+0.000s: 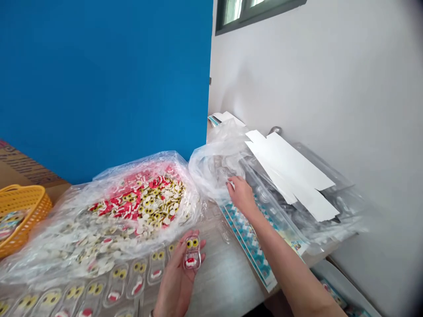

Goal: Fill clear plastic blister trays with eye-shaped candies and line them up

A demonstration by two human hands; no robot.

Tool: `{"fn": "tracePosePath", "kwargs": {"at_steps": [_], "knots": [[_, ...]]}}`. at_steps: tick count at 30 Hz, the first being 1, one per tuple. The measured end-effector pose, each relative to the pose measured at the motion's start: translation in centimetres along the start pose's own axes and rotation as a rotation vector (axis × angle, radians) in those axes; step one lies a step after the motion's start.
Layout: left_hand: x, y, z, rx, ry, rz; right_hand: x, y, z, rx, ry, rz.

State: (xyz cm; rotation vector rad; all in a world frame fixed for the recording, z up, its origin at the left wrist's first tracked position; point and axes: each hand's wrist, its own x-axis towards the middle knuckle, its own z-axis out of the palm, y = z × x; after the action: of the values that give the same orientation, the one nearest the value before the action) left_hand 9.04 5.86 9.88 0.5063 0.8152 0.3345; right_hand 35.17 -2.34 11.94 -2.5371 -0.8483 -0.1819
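My left hand (176, 281) lies palm up near the table's front edge and holds a small clear blister pack (192, 254) with two yellow eyes and a red mouth inside. My right hand (240, 193) reaches forward into the mouth of a clear plastic bag (211, 165) of transparent shells, fingers curled into the plastic. What those fingers grip is hidden. A row of filled blister packs (115, 286) lies along the table front, left of my left hand.
A big open plastic bag of red, yellow and white pieces (132, 202) covers the table's left half. A yellow basket (23, 211) stands at far left. Printed cards (251, 246) and white cardboard sheets (291, 171) lie right, against the white wall. A blue wall rises behind.
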Motion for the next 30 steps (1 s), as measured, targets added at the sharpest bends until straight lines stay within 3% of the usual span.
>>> {"fn": "tracePosePath", "kwargs": {"at_steps": [3,6,10,17,21,26,30], "knots": [[0.7,0.9,0.1,-0.018,-0.010,-0.004,5.4,1.3,1.9,0.008,-0.007,0.126],[1.4,1.5,0.2,-0.029,0.003,-0.004,7.7,2.3,4.0,0.047,0.008,0.154],[2.1,1.7,0.2,-0.011,0.015,-0.001,7.3,3.1,4.8,0.186,0.073,0.164],[1.5,1.1,0.8,0.000,-0.009,-0.017,4.2,3.3,3.3,0.489,0.190,0.157],[0.5,0.7,1.1,-0.017,-0.040,-0.030,1.0,0.7,1.3,0.612,0.197,0.092],[-0.3,0.4,1.5,-0.151,-0.152,-0.050,-7.7,-4.3,-0.4,0.501,0.183,-0.360],[-0.7,0.4,1.8,-0.208,-0.209,-0.028,-14.4,-5.6,0.6,0.312,0.150,-0.651]]}}
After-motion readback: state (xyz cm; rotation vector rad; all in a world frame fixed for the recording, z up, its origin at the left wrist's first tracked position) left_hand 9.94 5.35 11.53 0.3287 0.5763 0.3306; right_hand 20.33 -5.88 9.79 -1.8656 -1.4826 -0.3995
